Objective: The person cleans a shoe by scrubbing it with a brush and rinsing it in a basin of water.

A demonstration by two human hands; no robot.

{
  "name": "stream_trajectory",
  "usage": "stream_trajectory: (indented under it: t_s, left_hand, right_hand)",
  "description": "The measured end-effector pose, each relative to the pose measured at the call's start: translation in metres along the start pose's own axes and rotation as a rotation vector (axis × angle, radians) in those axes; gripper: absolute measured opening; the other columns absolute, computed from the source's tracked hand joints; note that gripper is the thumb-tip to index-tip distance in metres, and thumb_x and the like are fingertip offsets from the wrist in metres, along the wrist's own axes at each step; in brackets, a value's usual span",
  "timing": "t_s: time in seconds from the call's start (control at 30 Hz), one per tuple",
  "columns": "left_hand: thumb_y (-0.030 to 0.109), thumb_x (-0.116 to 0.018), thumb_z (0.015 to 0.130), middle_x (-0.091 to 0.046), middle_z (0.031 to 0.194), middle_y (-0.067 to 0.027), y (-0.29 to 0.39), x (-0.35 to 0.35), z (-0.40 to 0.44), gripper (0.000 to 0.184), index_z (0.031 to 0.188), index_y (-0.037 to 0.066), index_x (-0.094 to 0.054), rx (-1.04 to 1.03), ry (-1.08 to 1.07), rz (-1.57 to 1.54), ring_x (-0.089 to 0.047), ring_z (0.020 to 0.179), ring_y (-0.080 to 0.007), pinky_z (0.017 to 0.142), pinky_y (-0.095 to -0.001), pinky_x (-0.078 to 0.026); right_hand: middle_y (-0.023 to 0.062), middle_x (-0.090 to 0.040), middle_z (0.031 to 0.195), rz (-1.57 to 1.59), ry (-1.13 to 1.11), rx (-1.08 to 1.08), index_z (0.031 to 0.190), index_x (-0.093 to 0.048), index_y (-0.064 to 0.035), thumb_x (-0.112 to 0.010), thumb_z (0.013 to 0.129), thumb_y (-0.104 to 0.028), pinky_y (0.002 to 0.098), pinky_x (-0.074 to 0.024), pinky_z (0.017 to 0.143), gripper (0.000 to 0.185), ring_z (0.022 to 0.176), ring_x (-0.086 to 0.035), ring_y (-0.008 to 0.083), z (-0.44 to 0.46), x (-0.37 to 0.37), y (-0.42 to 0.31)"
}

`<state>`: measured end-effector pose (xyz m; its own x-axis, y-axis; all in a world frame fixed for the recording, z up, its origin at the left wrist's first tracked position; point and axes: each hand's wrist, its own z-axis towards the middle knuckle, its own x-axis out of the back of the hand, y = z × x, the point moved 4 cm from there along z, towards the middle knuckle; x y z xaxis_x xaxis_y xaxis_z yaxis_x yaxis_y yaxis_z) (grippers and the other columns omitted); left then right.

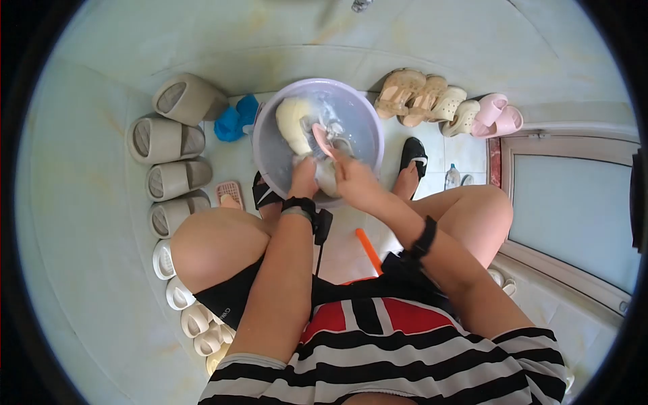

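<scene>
In front of me stands a pale lilac basin (378, 145) of cloudy, sudsy water. A cream shoe (291, 125), perhaps a clog, lies tilted inside it, and its lower end meets my left hand (305, 177), whose fingers are closed around that end and partly hidden. My right hand (354, 182) grips a pink scrubbing brush (322, 140) by its handle. The brush head is over the middle of the basin, beside the shoe; its bristles are turned away from view. A pale, blurred shape below the brush is too unclear to name.
Beige slippers (165, 138) line the left wall, near a blue plastic bag (236, 120). Tan clogs (401, 94) and pink slippers (498, 116) line the back right wall. A pink soap dish (228, 192) and an orange stick (368, 250) are by my legs. A framed door (574, 202) is at right.
</scene>
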<state>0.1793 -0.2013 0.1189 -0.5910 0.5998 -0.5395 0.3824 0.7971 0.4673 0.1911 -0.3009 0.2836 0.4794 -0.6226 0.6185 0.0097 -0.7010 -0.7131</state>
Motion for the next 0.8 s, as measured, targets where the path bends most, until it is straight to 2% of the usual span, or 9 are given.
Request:
stream_trajectory:
  t_s: [0.07, 0.13, 0.17, 0.27, 0.4, 0.47, 0.53, 0.63, 0.8]
  left_hand:
    - [0.011, -0.053, 0.091, -0.061, 0.109, -0.0118, -0.009, 0.003, 0.007, 0.027, 0.116, 0.002, -0.055, -0.019, 0.002, -0.015, -0.063, 0.095, -0.0226, 0.080, -0.0366, -0.053]
    - [0.010, -0.057, 0.089, -0.062, 0.110, -0.0116, -0.004, -0.010, 0.004, 0.031, 0.119, 0.002, -0.053, -0.051, -0.076, 0.162, -0.062, 0.095, -0.0223, 0.078, -0.0361, -0.053]
    - [0.009, -0.059, 0.088, -0.062, 0.108, -0.0111, -0.005, -0.022, -0.001, 0.035, 0.121, 0.000, -0.051, -0.076, -0.024, -0.002, -0.063, 0.094, -0.0230, 0.076, -0.0360, -0.053]
    - [0.001, -0.067, 0.076, -0.060, 0.110, -0.0138, -0.013, -0.011, 0.013, 0.058, 0.129, 0.001, -0.045, 0.009, 0.024, -0.053, -0.061, 0.097, -0.0240, 0.081, -0.0369, -0.050]
    - [0.006, -0.065, 0.084, -0.062, 0.108, -0.0106, 0.011, -0.024, -0.014, 0.038, 0.119, 0.000, -0.052, -0.048, 0.069, 0.121, -0.063, 0.094, -0.0224, 0.076, -0.0362, -0.053]
    - [0.001, -0.069, 0.076, -0.060, 0.110, -0.0142, 0.011, -0.019, -0.004, 0.060, 0.130, 0.001, -0.042, -0.042, -0.031, 0.147, -0.061, 0.096, -0.0234, 0.081, -0.0352, -0.051]
    - [0.002, -0.069, 0.076, -0.058, 0.114, -0.0145, 0.016, -0.020, -0.006, 0.062, 0.131, 0.000, -0.040, -0.071, -0.025, 0.120, -0.060, 0.099, -0.0235, 0.083, -0.0354, -0.050]
    - [0.004, -0.071, 0.076, -0.054, 0.121, -0.0148, 0.012, -0.022, 0.000, 0.068, 0.134, -0.001, -0.035, -0.224, -0.015, 0.218, -0.057, 0.105, -0.0236, 0.087, -0.0353, -0.048]
    - [0.001, -0.077, 0.067, -0.048, 0.129, -0.0149, 0.018, -0.034, -0.011, 0.087, 0.139, 0.001, -0.027, -0.374, -0.056, 0.310, -0.052, 0.114, -0.0230, 0.094, -0.0326, -0.044]
  right_hand:
    - [0.0312, -0.061, 0.096, -0.002, 0.005, 0.002, 0.129, -0.049, -0.0038, -0.049, 0.086, -0.011, 0.0492, -0.0489, 0.075, 0.043, 0.085, -0.061, 0.0451, -0.002, 0.003, -0.004]
    - [0.0324, -0.061, 0.087, -0.163, 0.044, -0.075, 0.130, -0.045, 0.0053, -0.046, 0.085, -0.008, 0.0454, -0.0494, 0.075, 0.047, 0.083, -0.063, 0.0425, 0.026, -0.003, -0.003]
    - [0.0324, -0.061, 0.087, -0.162, 0.052, -0.062, 0.130, -0.045, 0.0053, -0.046, 0.085, -0.008, 0.0454, -0.0494, 0.075, 0.047, 0.083, -0.063, 0.0425, 0.039, -0.007, -0.002]
    - [0.0318, -0.062, 0.089, -0.095, 0.197, -0.063, 0.132, -0.045, 0.0027, -0.045, 0.086, -0.010, 0.0452, -0.0497, 0.075, 0.047, 0.082, -0.063, 0.0430, 0.046, -0.020, 0.023]
    - [0.0277, -0.063, 0.088, 0.092, 0.135, 0.027, 0.136, -0.042, -0.0039, -0.048, 0.087, -0.012, 0.0465, -0.0504, 0.073, 0.050, 0.079, -0.062, 0.0432, 0.023, 0.005, 0.022]
    - [0.0257, -0.064, 0.087, 0.086, 0.039, 0.009, 0.137, -0.042, -0.0060, -0.049, 0.086, -0.013, 0.0466, -0.0509, 0.071, 0.052, 0.077, -0.063, 0.0421, -0.002, 0.018, 0.014]
    - [0.0240, -0.064, 0.084, -0.248, 0.003, 0.333, 0.137, -0.043, -0.0089, -0.050, 0.085, -0.013, 0.0453, -0.0519, 0.067, 0.053, 0.075, -0.064, 0.0383, -0.025, 0.025, -0.002]
    - [0.0227, -0.064, 0.082, -0.590, -0.031, 0.284, 0.132, -0.048, -0.0099, -0.051, 0.084, -0.014, 0.0460, -0.0520, 0.061, 0.048, 0.073, -0.065, 0.0355, -0.017, 0.019, -0.013]
    - [0.0215, -0.065, 0.082, -0.643, 0.132, 0.391, 0.126, -0.048, -0.0062, -0.050, 0.085, -0.012, 0.0462, -0.0522, 0.058, 0.042, 0.071, -0.066, 0.0358, 0.067, 0.027, -0.049]
